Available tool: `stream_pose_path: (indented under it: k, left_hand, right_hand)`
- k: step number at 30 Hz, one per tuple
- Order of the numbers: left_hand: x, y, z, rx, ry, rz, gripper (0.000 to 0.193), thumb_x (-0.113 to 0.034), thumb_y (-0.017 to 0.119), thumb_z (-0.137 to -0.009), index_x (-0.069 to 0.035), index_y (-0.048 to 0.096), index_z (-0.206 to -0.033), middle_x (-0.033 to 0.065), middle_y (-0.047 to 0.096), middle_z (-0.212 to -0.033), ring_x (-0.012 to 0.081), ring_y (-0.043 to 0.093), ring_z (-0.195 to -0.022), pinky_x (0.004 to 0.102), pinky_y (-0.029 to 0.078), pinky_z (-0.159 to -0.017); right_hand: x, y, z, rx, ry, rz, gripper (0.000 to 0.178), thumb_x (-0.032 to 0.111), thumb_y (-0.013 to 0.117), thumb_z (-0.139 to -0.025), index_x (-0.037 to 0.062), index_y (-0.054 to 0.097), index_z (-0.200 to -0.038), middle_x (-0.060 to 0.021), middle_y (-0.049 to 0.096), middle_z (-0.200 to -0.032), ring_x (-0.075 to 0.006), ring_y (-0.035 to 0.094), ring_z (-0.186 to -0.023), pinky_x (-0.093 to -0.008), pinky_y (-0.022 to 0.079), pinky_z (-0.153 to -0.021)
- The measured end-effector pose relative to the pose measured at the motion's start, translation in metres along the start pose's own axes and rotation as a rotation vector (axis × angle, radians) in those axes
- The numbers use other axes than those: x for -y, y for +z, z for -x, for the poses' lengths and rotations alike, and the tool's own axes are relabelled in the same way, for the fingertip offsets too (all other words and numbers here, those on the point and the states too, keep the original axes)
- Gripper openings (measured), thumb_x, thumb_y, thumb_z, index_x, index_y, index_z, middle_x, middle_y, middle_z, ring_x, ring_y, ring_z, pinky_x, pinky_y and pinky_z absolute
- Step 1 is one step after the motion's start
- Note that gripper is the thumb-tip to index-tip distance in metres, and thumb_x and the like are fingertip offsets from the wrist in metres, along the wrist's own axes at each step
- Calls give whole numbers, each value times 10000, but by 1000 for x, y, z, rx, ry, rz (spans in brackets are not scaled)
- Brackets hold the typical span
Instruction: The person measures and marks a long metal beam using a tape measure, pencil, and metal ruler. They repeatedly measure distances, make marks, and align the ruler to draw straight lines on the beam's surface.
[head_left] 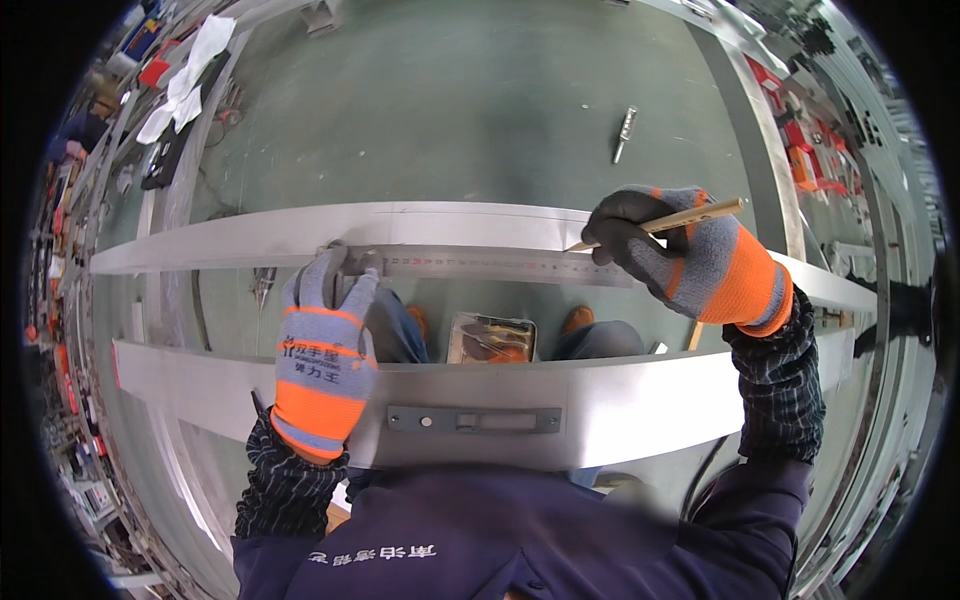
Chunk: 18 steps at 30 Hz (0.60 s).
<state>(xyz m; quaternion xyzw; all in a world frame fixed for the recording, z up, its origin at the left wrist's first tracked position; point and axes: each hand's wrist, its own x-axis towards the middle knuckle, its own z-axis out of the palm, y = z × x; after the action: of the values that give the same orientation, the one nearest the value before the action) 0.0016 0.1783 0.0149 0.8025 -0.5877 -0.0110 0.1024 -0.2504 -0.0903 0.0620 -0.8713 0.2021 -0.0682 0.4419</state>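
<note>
My left hand [325, 340], in a grey and orange work glove, grips the left end of a steel ruler [480, 264]. The ruler lies lengthwise along the near edge of a long silver metal bar [450, 222]; its held end is partly hidden by my fingers. In my right hand [690, 255], gloved alike, is a light wooden pencil [715, 211], pinched between thumb and fingers. Its tip points left and down at the bar's near edge, close above the ruler; whether it touches cannot be made out. Thin lines run along the bar's top face.
Nearer to me runs a second, wider metal bar [650, 405] with a lock-like plate [474, 420] set in it. A tray of tools [491, 340] lies on the floor between my feet. A slim metal tool [625, 135] lies beyond the bars. White cloth [190, 85] hangs at the far left.
</note>
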Motion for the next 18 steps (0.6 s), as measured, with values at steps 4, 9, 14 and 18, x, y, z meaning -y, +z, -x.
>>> stream_pose_path:
  k: [4, 9, 14, 18]
  left_hand:
    - [-10, -4, -5, -5, 49, -39, 649, 73, 591, -771, -99, 641, -1395, 228, 512, -1467, 426, 513, -1311, 479, 448, -1110]
    - [11, 21, -4, -61, 100, -55, 608, -16, 623, -804, -86, 632, -1408, 232, 534, -1490, 432, 505, -1359, 468, 423, -1138]
    - [28, 32, 7, -51, -20, -1, 612, 43, 598, -783, -52, 649, -1385, 259, 458, -1506, 417, 505, -1369, 386, 407, -1167]
    - [13, 13, -5, -19, 4, 29, 633, 46, 614, -763, -60, 640, -1387, 280, 470, -1484, 446, 496, -1367, 454, 416, -1161]
  right_hand:
    - [-6, -14, 39, -115, -16, 32, 182, 157, 694, -955, 38, 723, -1089, -114, 725, -785, -173, 660, -643, -310, 552, -626]
    - [-2, -24, 48, -116, 61, 110, 244, 188, 714, -838, 80, 717, -1057, -160, 708, -853, -342, 694, -816, -400, 558, -760]
    - [30, -6, 81, -329, 21, 13, 187, 208, 606, -1037, 46, 680, -1095, -102, 714, -879, -204, 690, -814, -323, 550, -766]
    - [30, 3, 95, -412, 38, -220, 259, 166, 643, -1017, 45, 694, -1241, -63, 757, -1026, -157, 707, -938, -315, 568, -867]
